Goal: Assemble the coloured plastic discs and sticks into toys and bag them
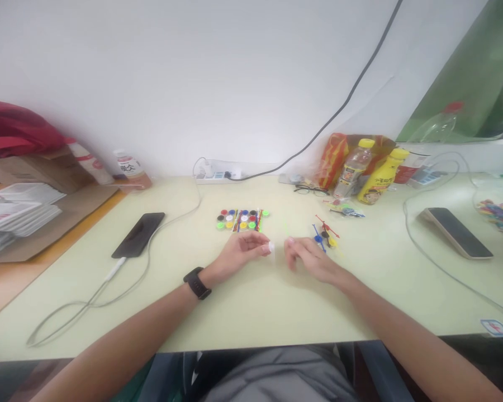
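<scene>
My left hand, wearing a black watch, pinches a small white round piece between thumb and fingertips. Just right of it, my right hand is closed in a pinch, slightly blurred. A faint thin light-green stick rises from its fingertips. Behind my left hand lie several small coloured discs in rows, with thin coloured sticks beside them. Beyond my right hand is a loose group of discs with sticks through or across them, among them a blue disc and a yellow disc.
A black phone with a cable lies left; another phone rests tilted on the right. Eyeglasses, a clear bottle and a yellow bottle stand near the wall. A power strip sits at the back.
</scene>
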Demonstrator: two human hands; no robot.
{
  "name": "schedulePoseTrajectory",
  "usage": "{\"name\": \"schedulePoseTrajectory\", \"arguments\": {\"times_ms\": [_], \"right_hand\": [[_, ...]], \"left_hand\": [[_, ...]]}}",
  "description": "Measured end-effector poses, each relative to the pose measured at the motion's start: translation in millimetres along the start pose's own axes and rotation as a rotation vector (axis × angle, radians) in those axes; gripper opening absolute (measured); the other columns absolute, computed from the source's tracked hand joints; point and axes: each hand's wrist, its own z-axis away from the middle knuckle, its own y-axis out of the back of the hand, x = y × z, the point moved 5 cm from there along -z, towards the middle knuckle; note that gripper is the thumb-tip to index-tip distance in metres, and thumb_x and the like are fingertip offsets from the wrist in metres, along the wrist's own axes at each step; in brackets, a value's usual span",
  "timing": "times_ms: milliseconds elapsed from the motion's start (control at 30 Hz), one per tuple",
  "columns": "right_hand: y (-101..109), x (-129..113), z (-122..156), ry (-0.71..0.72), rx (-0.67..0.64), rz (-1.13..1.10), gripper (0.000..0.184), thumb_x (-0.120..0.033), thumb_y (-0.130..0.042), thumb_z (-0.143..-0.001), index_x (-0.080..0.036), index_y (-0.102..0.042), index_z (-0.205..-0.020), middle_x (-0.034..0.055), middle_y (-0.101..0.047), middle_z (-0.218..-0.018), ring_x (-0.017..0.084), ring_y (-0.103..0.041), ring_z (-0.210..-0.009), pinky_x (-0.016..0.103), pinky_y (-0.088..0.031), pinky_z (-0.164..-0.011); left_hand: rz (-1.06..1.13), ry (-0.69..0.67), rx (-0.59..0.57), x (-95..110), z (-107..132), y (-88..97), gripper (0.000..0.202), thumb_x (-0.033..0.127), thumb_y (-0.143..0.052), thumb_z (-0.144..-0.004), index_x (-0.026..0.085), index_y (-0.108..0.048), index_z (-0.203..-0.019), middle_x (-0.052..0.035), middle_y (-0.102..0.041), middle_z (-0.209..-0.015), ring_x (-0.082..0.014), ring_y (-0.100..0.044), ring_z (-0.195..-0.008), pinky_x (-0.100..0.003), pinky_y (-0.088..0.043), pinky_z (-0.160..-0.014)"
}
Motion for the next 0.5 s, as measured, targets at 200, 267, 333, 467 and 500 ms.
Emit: {"name": "schedulePoseTrajectory", "arguments": {"times_ms": [200,267,333,467,500], "right_hand": [[8.1,-2.9,-5.2,-0.016,0.103,-0.081,0.054,-0.066,-0.058,-0.097,-0.020,-0.050,-0.069,-0.0020,-0.048,-0.063,0.012,-0.042,-0.058,0.028,-0.035,-0.057],[5.8,-2.3,-5.8,-0.023,0.135,-0.141,0.044,-0.062,-0.069,-0.091,-0.021,-0.053,-0.085,-0.0021,-0.055,-0.073,0.013,-0.048,-0.063,0.026,-0.038,-0.059],[0.1,-1.3,-5.5,-0.031,0.119,-0.182,0.042,-0.058,-0.073,-0.090,-0.023,-0.053,-0.101,-0.0013,-0.060,-0.081,0.013,-0.053,-0.068,0.026,-0.041,-0.062],[-10.1,-0.1,-4.0,-0.046,0.061,-0.196,0.044,-0.054,-0.072,-0.092,-0.024,-0.050,-0.118,-0.0004,-0.065,-0.085,0.014,-0.057,-0.070,0.028,-0.045,-0.065],[-11.1,0.1,-3.8,-0.046,0.056,-0.191,0.044,-0.053,-0.071,-0.093,-0.024,-0.051,-0.119,-0.0004,-0.065,-0.085,0.014,-0.057,-0.070,0.028,-0.046,-0.066]], "left_hand": [[0.004,0.011,0.017,-0.6,-1.1,0.1,0.032,0.037,-0.085,-0.084,0.014,-0.073,-0.103,-0.0079,-0.074,-0.096,-0.0190,-0.071,-0.089,-0.034,-0.059,-0.086],[0.003,0.014,0.015,-1.1,-1.1,-0.5,0.032,0.037,-0.086,-0.083,0.014,-0.073,-0.102,-0.0078,-0.074,-0.096,-0.0196,-0.072,-0.089,-0.034,-0.059,-0.087],[-0.008,0.021,0.016,-1.6,-0.7,-0.8,0.032,0.036,-0.087,-0.082,0.015,-0.073,-0.102,-0.0079,-0.075,-0.097,-0.0204,-0.072,-0.090,-0.035,-0.059,-0.087],[-0.051,0.028,0.012,-2.3,-0.1,-0.8,0.033,0.036,-0.087,-0.082,0.015,-0.074,-0.103,-0.0103,-0.076,-0.101,-0.0230,-0.074,-0.095,-0.037,-0.059,-0.090],[-0.059,0.030,0.003,-2.7,-0.1,-1.1,0.033,0.036,-0.087,-0.083,0.015,-0.074,-0.104,-0.0110,-0.076,-0.103,-0.0238,-0.074,-0.096,-0.038,-0.059,-0.091]]}}
